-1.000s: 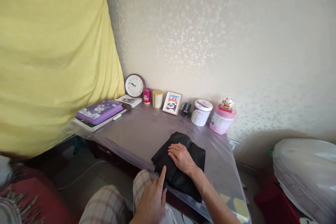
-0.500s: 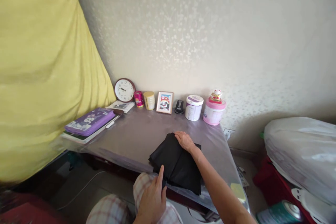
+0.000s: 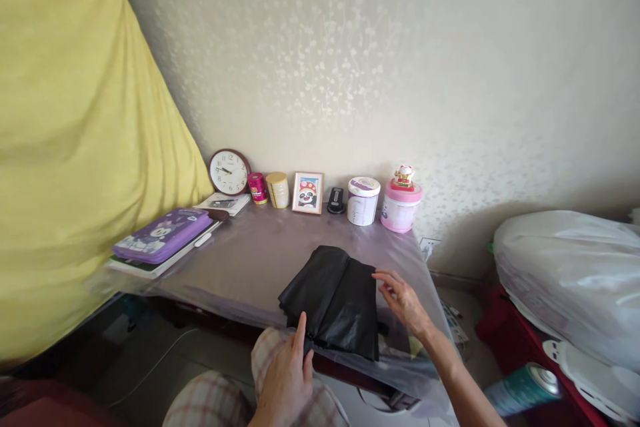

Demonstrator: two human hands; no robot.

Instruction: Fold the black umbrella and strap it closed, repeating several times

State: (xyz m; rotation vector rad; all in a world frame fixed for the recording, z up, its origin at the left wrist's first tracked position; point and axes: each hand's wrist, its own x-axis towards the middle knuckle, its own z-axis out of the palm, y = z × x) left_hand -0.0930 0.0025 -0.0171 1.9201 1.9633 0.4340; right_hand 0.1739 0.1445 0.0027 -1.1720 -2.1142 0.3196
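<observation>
Where the near edge of the plastic-covered, greyish-mauve bench [image 3: 250,260] runs toward its right corner, a black, pleated bundle of thin fabric [image 3: 330,300] lies spread like a fan, its gathered end at that edge. The left hand [image 3: 286,380] appears closed around this gathered end, index finger straight along the folds, probably to anchor them; its palm side is hidden. The right hand [image 3: 404,301] is loosely curled, fingertips at the bundle's far right corner, seemingly to manage the loose panel; whether they pinch it, I cannot tell.

Along the far edge, a wood-framed panda picture [image 3: 307,193] and a round, brown-rimmed clock [image 3: 229,172] stand facing the person, presumably for easy viewing. At the left end, a purple zippered case [image 3: 163,237] lies flat on books [image 3: 153,270], which give it a broad base.
</observation>
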